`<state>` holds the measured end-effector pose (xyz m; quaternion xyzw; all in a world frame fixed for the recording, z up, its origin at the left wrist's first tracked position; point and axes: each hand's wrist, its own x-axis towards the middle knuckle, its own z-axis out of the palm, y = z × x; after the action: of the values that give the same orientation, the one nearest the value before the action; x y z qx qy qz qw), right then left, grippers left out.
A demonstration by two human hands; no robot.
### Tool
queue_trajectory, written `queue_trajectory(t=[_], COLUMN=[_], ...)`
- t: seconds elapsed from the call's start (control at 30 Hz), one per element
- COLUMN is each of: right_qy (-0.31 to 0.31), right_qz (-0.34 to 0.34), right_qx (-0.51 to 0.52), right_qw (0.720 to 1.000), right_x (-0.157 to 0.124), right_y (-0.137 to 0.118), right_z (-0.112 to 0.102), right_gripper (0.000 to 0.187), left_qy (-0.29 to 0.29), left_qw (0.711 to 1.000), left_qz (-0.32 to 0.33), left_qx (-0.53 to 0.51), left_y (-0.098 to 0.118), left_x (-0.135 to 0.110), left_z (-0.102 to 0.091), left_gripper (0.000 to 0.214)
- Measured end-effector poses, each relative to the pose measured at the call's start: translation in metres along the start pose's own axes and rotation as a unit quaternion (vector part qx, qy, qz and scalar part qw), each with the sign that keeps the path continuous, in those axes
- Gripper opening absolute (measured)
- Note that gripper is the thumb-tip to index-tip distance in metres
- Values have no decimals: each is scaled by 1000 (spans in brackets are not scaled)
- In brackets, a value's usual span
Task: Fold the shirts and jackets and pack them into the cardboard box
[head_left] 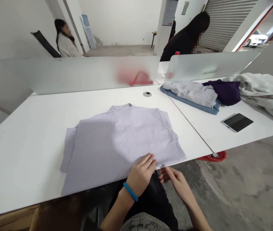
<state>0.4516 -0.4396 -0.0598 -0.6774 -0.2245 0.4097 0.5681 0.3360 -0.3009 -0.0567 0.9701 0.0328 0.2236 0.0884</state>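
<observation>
"Two things worry me at this white table point(18, 166). First, where is the striped lilac shirt point(119, 147)?"

"It lies folded in the middle of the table, and its lower part reaches the near edge."

"And how are the person's hands?"

"The left hand point(140, 175), with a blue wristband point(130, 191), lies flat on the shirt, released and not clenched. The right hand point(177, 183) is just beside it and touches the hem, but I cannot tell if it really pinches the cloth."

"So what could go wrong?"

"If the cloth is pulled toward the person, the shirt could slide over the edge and the folds could open. Also, a wide movement to the right could push the phone point(237, 122) or the pile of clothes point(191, 94)."
</observation>
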Motion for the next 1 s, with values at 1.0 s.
queue_trajectory(t=[1.0], right_qy=[403], right_qz=[-17], right_qx=[366], right_qw=[839], right_x=[67], right_y=[-48], right_z=[44], right_gripper=[38], left_qy=[-16], left_qw=[967], left_qz=[-237], left_qx=[90], left_y=[-97], left_x=[-58], left_z=[-64], left_gripper=[51])
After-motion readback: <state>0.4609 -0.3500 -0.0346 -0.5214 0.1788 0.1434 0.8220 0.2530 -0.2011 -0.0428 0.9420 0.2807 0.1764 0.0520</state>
